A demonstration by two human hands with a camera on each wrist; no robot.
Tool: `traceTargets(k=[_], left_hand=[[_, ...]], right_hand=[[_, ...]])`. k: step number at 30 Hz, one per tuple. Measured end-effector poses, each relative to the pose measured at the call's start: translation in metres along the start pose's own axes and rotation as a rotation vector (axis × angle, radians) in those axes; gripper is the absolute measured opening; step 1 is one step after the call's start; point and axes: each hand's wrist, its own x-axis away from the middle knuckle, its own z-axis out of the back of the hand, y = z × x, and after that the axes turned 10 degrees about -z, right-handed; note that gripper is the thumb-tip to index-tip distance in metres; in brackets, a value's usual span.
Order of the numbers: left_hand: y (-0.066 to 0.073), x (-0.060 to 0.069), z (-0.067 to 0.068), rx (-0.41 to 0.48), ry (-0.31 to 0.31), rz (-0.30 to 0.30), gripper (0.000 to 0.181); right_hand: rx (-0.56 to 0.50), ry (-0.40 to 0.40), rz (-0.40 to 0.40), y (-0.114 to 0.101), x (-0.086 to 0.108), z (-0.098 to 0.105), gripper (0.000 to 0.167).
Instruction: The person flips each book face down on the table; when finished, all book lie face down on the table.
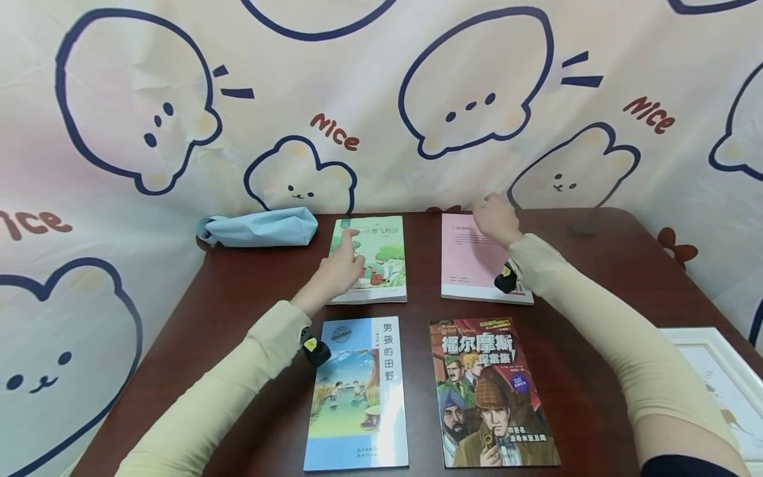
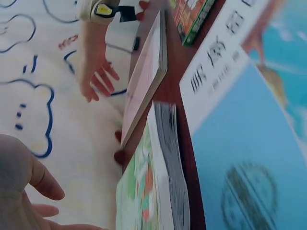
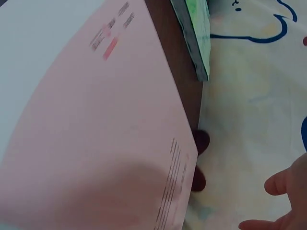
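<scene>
Over the green book (image 1: 381, 265) my left hand (image 1: 340, 268) hangs with its fingers extended and holds nothing; in the left wrist view that hand (image 2: 24, 187) shows beside the green book (image 2: 144, 187). My right hand (image 1: 497, 218) is above the far right part of the pink book (image 1: 467, 265). The right wrist view shows the right hand's fingers (image 3: 276, 201) spread and holding nothing, apart from the pink book (image 3: 110, 110). Nearer the front lie a blue book (image 1: 357, 397) on the left and a comic-style book (image 1: 491, 397) on the right.
A light blue cloth pouch (image 1: 259, 228) lies at the back left of the dark table (image 1: 250, 285). A white frame (image 1: 715, 371) is at the right edge, and a small dark object (image 1: 583, 229) at the back right. A patterned cloth (image 1: 381, 93) hangs behind.
</scene>
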Motion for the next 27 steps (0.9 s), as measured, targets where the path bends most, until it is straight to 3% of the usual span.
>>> traceTargets(k=[11,18,27], left_hand=[[-0.025,0.012,0.025,0.031,0.014,0.15,0.056],[-0.039,0.018,0.032,0.064,-0.025,0.284,0.059],[-0.047,0.03,0.038,0.136,0.052,0.366,0.057]], right_hand=[[0.004,-0.016,0.051,-0.031,-0.005,-0.01,0.06],[0.044,0.021,0.06,-0.052,-0.013,-0.032,0.038],[0.024,-0.073,0.072,-0.082,-0.018,-0.06,0.037]])
